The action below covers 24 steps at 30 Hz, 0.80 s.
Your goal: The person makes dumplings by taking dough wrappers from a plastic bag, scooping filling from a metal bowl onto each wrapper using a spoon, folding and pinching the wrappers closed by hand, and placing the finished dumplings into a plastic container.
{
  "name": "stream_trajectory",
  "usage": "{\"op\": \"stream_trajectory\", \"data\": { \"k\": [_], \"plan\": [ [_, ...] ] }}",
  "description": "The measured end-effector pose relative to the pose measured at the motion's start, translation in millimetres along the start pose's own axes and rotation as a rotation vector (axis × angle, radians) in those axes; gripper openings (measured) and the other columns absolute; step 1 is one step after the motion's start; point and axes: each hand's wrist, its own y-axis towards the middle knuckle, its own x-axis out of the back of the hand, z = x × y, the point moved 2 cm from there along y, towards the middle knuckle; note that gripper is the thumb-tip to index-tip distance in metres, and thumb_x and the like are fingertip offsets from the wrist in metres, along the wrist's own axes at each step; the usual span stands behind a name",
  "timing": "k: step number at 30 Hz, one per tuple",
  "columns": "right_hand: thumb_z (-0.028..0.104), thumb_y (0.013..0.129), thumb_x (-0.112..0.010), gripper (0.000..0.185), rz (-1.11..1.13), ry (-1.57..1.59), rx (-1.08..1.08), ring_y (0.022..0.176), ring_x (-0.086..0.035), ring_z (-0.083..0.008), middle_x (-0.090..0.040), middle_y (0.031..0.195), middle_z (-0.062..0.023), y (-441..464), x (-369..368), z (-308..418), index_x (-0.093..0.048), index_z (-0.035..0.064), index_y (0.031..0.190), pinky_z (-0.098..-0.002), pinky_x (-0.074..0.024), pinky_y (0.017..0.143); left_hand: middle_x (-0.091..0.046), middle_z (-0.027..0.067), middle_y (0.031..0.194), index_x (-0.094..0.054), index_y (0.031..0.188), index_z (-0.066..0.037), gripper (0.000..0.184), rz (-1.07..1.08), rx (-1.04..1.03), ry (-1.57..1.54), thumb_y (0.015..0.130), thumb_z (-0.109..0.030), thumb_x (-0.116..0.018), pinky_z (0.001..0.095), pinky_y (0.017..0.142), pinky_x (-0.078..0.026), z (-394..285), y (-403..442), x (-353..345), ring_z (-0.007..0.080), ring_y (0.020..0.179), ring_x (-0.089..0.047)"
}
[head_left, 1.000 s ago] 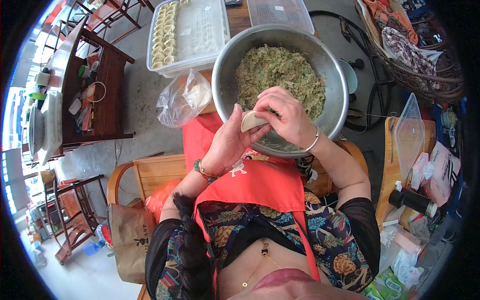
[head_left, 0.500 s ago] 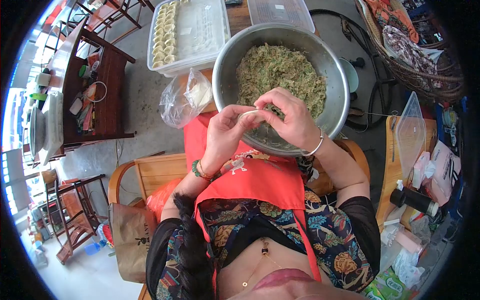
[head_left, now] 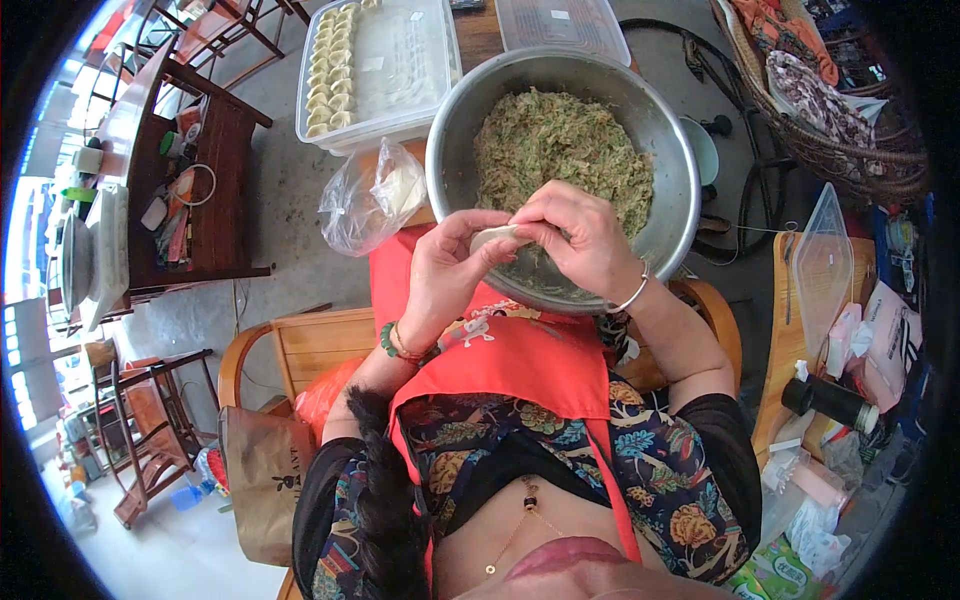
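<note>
Between both hands, over the near left rim of a large metal bowl, is a folded dumpling wrapper. My left hand pinches one side of it with thumb and fingers. The other end is gripped by my right hand, whose thumb and fingers are pressed together. Green minced filling lies in the bowl. Left of the bowl, a clear plastic bag holds pale wrappers. Shaped dumplings stand in rows in a plastic tray beyond the bag.
A clear plastic lid lies behind the bowl. On the right are a wicker basket and a wooden bench with a black bottle. A brown paper bag and a dark wooden table are at the left.
The left hand has gone from an open palm under the wrapper to a pinch on its edge. The wrapper has been folded over, with both hands now closed on it.
</note>
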Motion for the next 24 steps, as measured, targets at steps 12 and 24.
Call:
{"op": "stream_trajectory", "data": {
  "k": [12, 24],
  "plan": [
    [0.010, 0.088, -0.067, 0.013, 0.008, 0.246, -0.282, 0.076, -0.067, -0.0175, -0.068, 0.087, -0.0096, -5, -5, -8, -0.065, 0.0002, 0.097, -0.0306, -0.0524, 0.068, -0.070, 0.0125, 0.102, -0.061, 0.108, 0.004, 0.022, -0.108, 0.019, -0.084, 0.094, -0.012, -0.065, 0.0260, 0.074, -0.056, -3, 3, 9, 0.0148, 0.088, -0.068],
    [0.009, 0.091, -0.066, 0.008, 0.074, 0.435, -0.424, 0.074, -0.059, -0.0066, -0.064, 0.082, -0.0020, -8, -12, -20, -0.063, 0.0020, 0.094, -0.0236, -0.0489, 0.065, -0.071, 0.0105, 0.096, -0.062, 0.107, 0.004, 0.021, -0.079, -0.001, -0.022, 0.093, -0.012, -0.065, 0.0248, 0.073, -0.055, -3, 0, 8, 0.0140, 0.083, -0.068]
  ]
}}
